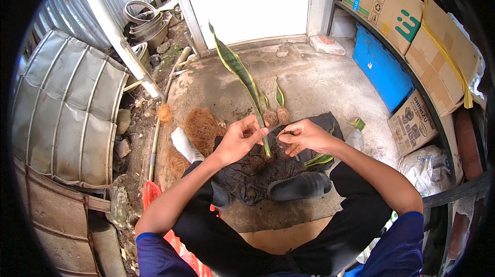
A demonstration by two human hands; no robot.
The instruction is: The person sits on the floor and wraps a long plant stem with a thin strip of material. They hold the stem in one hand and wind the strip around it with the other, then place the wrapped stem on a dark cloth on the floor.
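My left hand [241,137] grips a long snake plant leaf [241,70] near its pale cut base, thumb and fingers closed around it. The leaf stands tilted, its tip away from me, its base over a crumpled black plastic sheet [239,186]. To its right, my right hand [307,135] has its fingertips drawn together; whether they pinch something small is unclear. Just beyond my hands, two string-wrapped balls [284,115] each carry a short snake plant leaf. Dark soil-like clumps [257,163] lie below the leaf's base. Another variegated leaf [319,159] rests by my right wrist.
Loose brown coconut fibre [201,124] is heaped at the left, near a smaller fibre ball [165,113]. A blue container [381,68] and cardboard boxes [413,122] line the right side. Metal panels [69,106] lean at the left. Dark shoes [299,187] sit on the sheet.
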